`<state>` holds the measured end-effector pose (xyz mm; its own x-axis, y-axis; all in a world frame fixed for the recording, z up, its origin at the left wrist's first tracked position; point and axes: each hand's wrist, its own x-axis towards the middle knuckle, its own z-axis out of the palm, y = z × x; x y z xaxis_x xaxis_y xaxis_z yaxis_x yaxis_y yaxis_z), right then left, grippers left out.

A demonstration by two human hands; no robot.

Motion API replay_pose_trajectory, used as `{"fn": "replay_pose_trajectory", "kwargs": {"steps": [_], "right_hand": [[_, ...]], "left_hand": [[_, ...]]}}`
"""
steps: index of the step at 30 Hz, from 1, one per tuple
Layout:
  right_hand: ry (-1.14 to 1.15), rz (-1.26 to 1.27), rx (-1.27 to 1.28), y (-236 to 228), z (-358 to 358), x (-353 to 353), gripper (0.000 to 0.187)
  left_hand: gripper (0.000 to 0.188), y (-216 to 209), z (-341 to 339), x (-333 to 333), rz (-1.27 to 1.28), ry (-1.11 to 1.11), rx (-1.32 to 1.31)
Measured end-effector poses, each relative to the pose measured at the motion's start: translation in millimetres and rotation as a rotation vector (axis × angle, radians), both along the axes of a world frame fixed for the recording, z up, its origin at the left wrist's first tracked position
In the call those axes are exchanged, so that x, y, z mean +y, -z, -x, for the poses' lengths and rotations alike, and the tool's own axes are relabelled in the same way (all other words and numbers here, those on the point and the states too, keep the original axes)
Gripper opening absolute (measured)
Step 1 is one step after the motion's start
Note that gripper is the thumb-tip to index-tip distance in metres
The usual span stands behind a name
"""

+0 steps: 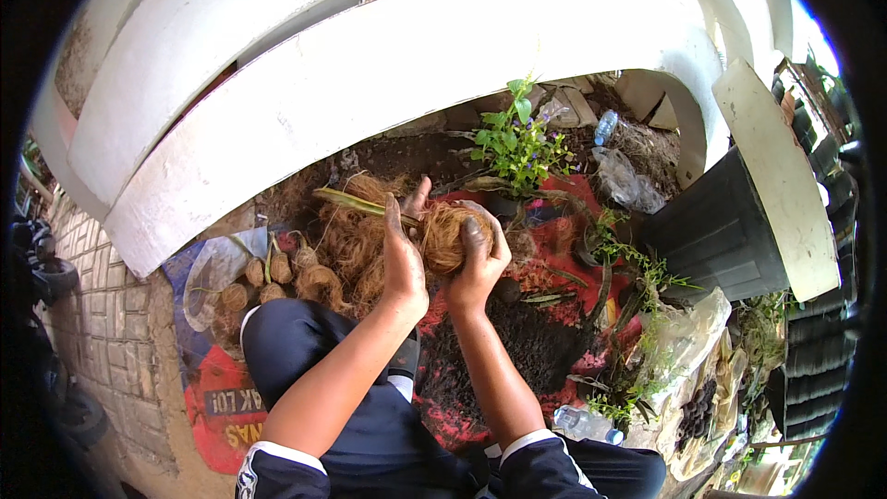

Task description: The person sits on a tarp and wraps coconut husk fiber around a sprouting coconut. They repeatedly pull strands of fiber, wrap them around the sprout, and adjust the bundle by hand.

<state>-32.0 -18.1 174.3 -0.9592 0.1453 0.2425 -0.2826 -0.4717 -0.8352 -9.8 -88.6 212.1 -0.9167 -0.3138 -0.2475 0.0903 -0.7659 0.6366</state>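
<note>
My right hand point(480, 263) is wrapped round a ball of brown coconut fibre point(443, 238), thumb on its near side. A long green-yellow leaf point(349, 200) sticks out of the ball to the left. The leaf passes between the thumb and fingers of my left hand point(405, 254), which stands upright and open beside the ball, fingers straight. Whether the left palm presses on the ball I cannot tell. Just left of my hands lies a loose heap of coconut fibre point(356, 245). Further left are several finished fibre balls point(319, 284), some with leaves.
A red printed sheet point(217, 416) covers the ground, with dark soil point(517, 351) heaped on it. A flowering plant point(522, 143) grows ahead, below a white curved structure point(443, 46). At right are a black planter point(716, 226), a plastic bottle point(584, 423) and clear plastic point(688, 342).
</note>
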Motion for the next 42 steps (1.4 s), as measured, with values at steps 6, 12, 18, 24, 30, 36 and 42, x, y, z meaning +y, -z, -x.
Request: {"fn": "replay_pose_trajectory", "kwargs": {"steps": [6, 12, 18, 24, 30, 36, 42], "right_hand": [[-0.161, 0.196, -0.247, 6.1, -6.4, -19.2, 0.043], [-0.033, -0.023, 0.127, 15.2, -7.6, -12.1, 0.045], [0.130, 0.055, -0.018, 19.7, -2.2, -6.1, 0.032], [-0.497, 0.760, -0.641, -0.1, -8.6, 6.4, 0.047], [-0.351, 0.488, -0.374, -4.6, -22.1, -7.9, 0.057], [0.049, -0.357, 0.378, 6.0, -27.4, -2.2, 0.051], [0.126, -0.001, 0.044, -1.0, -29.7, -5.9, 0.031]], "left_hand": [[0.040, 22.8, 5.3, -4.3, 0.462, 0.003, 0.100], [0.038, 32.0, 7.9, -10.7, 0.167, -0.022, -0.201], [0.059, 26.6, 3.2, -3.7, 0.309, 0.185, 0.001], [0.058, 22.3, 13.1, -14.2, 0.882, 0.110, 0.365], [0.041, 12.2, 6.5, -14.7, 0.555, -0.033, 0.109], [0.035, 11.3, 0.6, -12.4, 0.616, -0.128, 0.148], [0.040, 18.1, -10.2, 1.5, 0.494, 0.001, 0.226]]}}
